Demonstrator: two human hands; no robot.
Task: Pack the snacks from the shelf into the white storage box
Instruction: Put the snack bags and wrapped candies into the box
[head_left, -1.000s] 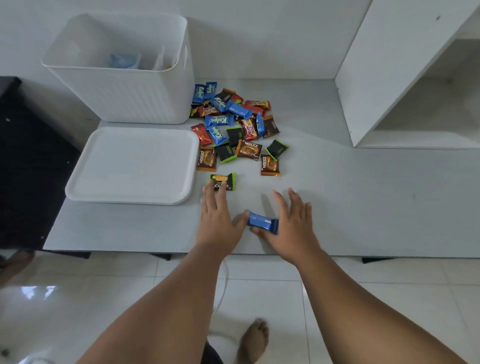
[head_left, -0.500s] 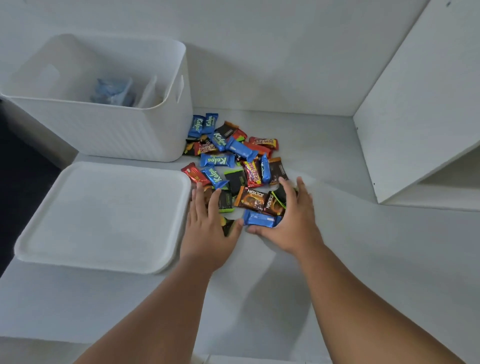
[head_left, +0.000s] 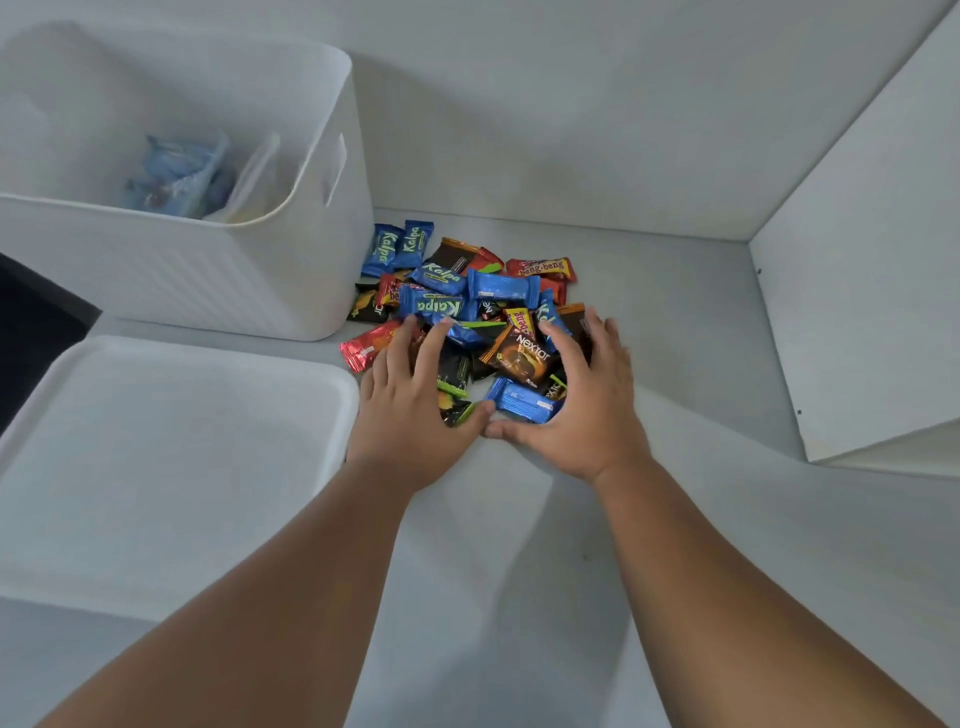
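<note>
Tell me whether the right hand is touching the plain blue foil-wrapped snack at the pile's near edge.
Touching. The head view shows the right hand cupped over one end of the plain blue foil-wrapped snack, thumb along its near edge.

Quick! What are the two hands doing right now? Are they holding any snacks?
Left hand: open, fingers flat on the snack pile, holding nothing.
Right hand: open, fingers pressing the pile's right side, holding nothing.
</note>
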